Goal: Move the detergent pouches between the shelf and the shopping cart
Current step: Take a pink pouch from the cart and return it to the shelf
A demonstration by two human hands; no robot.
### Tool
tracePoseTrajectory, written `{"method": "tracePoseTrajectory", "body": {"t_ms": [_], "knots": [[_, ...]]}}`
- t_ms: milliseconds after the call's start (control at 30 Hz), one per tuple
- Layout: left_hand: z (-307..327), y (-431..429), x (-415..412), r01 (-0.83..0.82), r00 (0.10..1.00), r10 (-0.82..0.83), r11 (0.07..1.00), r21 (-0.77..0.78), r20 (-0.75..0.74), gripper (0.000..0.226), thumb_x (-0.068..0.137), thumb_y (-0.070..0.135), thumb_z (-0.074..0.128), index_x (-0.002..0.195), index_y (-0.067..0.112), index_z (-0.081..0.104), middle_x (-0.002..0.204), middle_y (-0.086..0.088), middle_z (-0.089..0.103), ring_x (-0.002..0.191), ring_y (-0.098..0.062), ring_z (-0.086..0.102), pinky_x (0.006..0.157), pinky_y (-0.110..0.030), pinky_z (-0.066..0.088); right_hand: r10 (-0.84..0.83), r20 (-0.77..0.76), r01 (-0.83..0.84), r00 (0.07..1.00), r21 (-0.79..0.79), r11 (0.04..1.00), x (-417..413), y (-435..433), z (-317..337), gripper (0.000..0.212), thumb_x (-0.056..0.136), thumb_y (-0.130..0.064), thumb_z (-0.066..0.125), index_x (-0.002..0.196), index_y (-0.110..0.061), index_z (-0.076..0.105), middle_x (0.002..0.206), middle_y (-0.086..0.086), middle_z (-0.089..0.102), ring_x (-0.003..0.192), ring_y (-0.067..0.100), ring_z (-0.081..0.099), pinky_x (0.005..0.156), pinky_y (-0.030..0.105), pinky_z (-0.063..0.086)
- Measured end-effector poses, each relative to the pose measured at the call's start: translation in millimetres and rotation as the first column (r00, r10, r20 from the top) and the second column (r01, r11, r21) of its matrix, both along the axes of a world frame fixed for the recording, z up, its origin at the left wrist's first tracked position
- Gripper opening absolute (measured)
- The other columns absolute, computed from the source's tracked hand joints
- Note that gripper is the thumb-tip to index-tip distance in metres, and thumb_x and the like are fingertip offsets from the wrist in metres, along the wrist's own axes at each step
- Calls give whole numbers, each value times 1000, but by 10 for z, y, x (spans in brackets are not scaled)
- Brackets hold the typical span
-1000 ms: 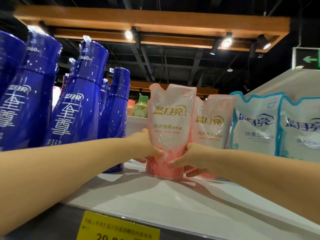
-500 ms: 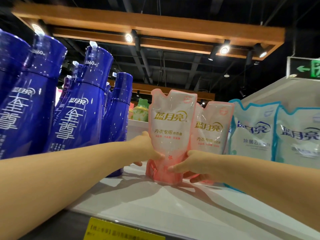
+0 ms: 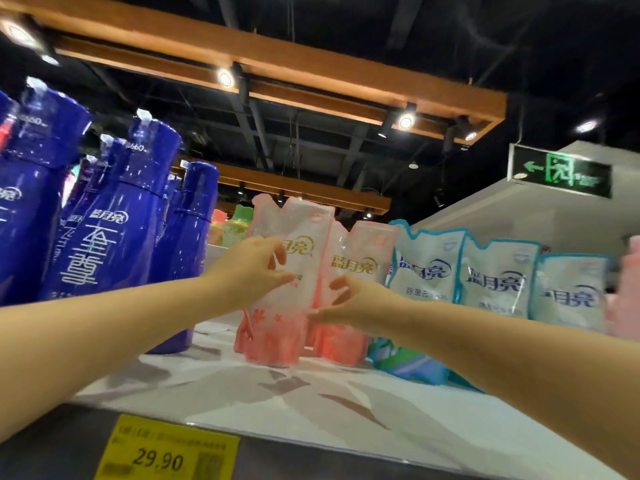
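We find the front pink-and-white soft plastic detergent pouch (image 3: 273,337) standing base-down on the white shelf (image 3: 277,403), at centre frame. Its upper body is translucent white with gold lettering. The lower part shades to pink with small flower marks, and the top edge is notched.

A second pink-and-white pouch (image 3: 356,258) of the same pattern stands just behind it to the right, touching or nearly so.

The left hand (image 3: 252,268) lies over the front pouch's left side at mid-height, fingers curved and spread. The right hand (image 3: 349,303) meets the pouch's lower right edge with its thumb, fingers loosely curled. The hands are apart. The frame is blurred, and we cannot tell whether either one actually clamps the pouch.

Tall dark-blue glossy detergent packs (image 3: 114,237) fill the left of the frame. Teal-and-white pouches (image 3: 429,268) line the right. A yellow price tag (image 3: 166,455) sits on the shelf lip at lower left.
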State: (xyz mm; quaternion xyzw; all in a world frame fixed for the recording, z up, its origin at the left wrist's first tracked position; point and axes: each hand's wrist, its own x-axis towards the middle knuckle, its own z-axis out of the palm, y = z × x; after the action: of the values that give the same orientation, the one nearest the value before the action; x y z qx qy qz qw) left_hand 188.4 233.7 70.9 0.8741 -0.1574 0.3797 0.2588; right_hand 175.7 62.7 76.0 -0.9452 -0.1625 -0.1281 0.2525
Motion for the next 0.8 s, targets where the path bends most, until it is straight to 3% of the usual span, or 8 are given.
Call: {"method": "tracePoseTrajectory", "body": {"t_ms": [167,267,433,567,667,800], "knots": [[63,-434,-423,19,1000,-17,991,131,-11,17,87,34,60,95,20,58,88,5,59,83,-11,58,74,-23,50,20,104,-24,994,36,999,-484,-487,53,69,77,-45,70,134,-19,41,126,3,55,103,14,53,91,26,44],[16,-853,-750,74,997,-75,993,96,5,16,88,34,59,95,20,59,86,6,58,84,-12,57,77,-26,49,-4,120,-4,993,74,997,-897,-920,38,64,78,-45,70,130,-20,45,122,1,56,100,13,54,87,25,45],[-276,-2028,-1332,278,960,-279,960,24,23,11,87,31,60,82,24,54,73,9,55,74,-12,53,66,-24,40,-130,154,117,980,94,989,-1759,-1922,-81,51,77,-42,70,121,-21,53,112,-1,60,96,13,56,82,23,44],[-582,-3308,-1878,472,880,-475,878,79,8,11,87,33,57,85,23,59,79,7,61,78,-10,54,72,-26,41,-277,110,262,954,139,955,-2559,-2935,-322,40,74,-45,71,107,-27,58,100,-8,62,90,10,60,76,23,47],[-720,-4259,-2302,634,771,-636,770,69,5,13,87,28,58,86,17,64,84,2,65,81,-14,57,74,-29,42,-380,61,359,923,215,908,-3154,-3752,-548,33,75,-42,71,101,-25,61,98,-8,66,87,6,61,76,21,48],[-896,-5463,-2832,784,616,-787,609,117,-37,8,85,22,60,81,18,66,77,3,63,74,-12,54,70,-28,40,-532,-16,508,846,323,798,-3902,-4870,-839,28,78,-37,71,101,-20,64,99,-1,68,78,7,61,59,16,47]]}}
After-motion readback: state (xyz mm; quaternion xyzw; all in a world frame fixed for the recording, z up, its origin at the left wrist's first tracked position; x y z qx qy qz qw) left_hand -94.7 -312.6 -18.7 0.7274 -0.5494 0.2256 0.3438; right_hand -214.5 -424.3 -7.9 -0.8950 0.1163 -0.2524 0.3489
